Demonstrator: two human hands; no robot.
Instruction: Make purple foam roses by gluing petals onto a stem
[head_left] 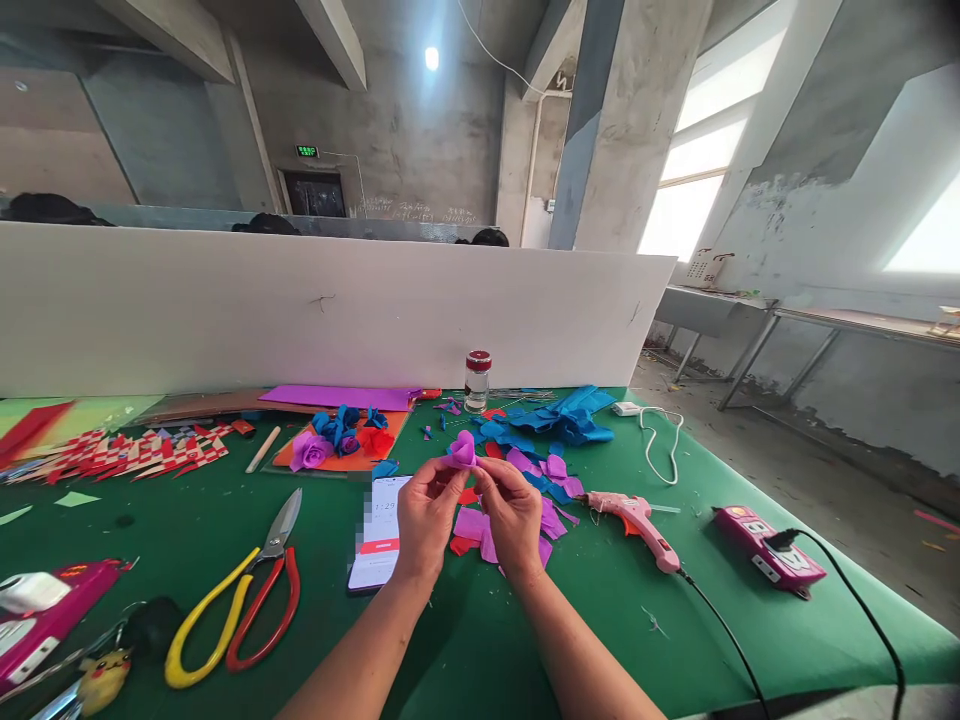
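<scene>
Both my left hand (pixel 429 515) and my right hand (pixel 511 515) pinch a small purple paper flower (pixel 463 450) between thumb and fingers, above the middle of the table. Its curled petals stick up over my fingertips; the lower part is hidden by them. Under and around my right hand lie cut purple paper petals (pixel 553 520) and some red ones. Left of my left hand a phone (pixel 379 540) lies flat with its screen lit. A pink glue gun (pixel 634 520) rests on its side, right of my right hand.
Scissors (pixel 274 570) lie at left. Finished paper flowers (pixel 311 450) sit on orange paper. Crumpled blue paper (pixel 574 415) and a red-capped jar (pixel 478 382) stand near the white partition (pixel 337 310). A power strip (pixel 769 550) with a black cord is at right.
</scene>
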